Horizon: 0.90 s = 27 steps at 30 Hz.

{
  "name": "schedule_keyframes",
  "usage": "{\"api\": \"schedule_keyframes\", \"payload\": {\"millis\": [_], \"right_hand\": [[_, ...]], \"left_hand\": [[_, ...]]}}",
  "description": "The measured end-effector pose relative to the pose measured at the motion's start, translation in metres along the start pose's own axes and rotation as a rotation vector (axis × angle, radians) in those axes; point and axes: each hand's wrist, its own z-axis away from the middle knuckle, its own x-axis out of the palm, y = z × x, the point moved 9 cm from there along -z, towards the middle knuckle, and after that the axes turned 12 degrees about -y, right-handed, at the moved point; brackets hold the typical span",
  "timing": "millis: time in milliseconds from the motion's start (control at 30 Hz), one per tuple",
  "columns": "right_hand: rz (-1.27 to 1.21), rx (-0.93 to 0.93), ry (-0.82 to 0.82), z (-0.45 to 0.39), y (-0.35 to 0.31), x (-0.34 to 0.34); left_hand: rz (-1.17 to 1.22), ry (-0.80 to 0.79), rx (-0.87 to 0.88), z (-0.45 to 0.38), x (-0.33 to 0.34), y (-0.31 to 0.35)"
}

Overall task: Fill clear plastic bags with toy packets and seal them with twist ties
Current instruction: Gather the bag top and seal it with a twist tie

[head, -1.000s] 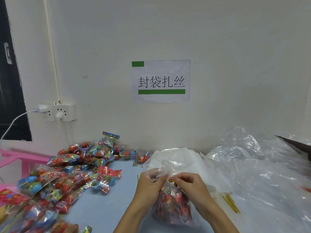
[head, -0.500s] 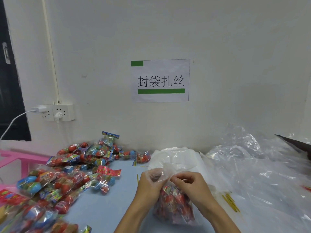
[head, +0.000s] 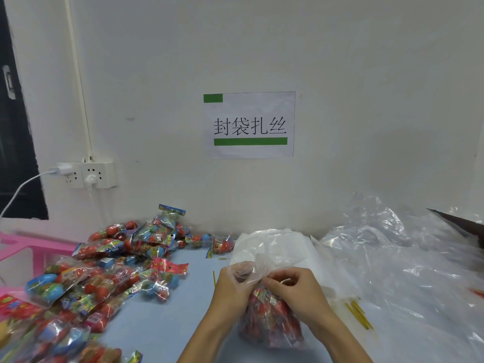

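Your two hands are close to you, low in the middle of the blue table [head: 167,326]. Between them stands a clear bag [head: 269,323], full of red toy packets. Your left hand [head: 233,292] is closed tight around the bunched neck of the bag. The loose top of the bag puffs out above your fist. Your right hand [head: 293,292] pinches the same neck from the other side, with its fingers curled in. You cannot tell if a tie is in those fingers.

Just to the right of your right arm lie some thin yellow twist ties [head: 358,314] on the table. One more yellow tie [head: 214,278] lies just left of your left hand.

On your left is a big pile of loose toy packets [head: 110,276], red and blue and shiny.

Behind your hands sits a stack of flat white bags [head: 277,247]. To the right is a heap of crinkly clear plastic [head: 398,258].

Far back is the white wall, with a paper sign [head: 250,124] and a power socket [head: 87,174].
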Motion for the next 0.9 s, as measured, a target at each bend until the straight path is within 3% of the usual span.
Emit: {"api": "schedule_keyframes", "payload": {"millis": [333, 767, 900], "right_hand": [[-0.045, -0.005, -0.08, 0.0, -0.002, 0.004], [-0.032, -0.036, -0.102, 0.006, -0.008, 0.009], [0.007, 0.004, -0.107, 0.003, -0.004, 0.008]], "left_hand": [[0.197, -0.018, -0.114, 0.004, 0.006, -0.002], [0.187, -0.114, -0.114, 0.005, 0.016, 0.003], [0.289, -0.086, -0.161, 0.002, 0.013, -0.002]]}}
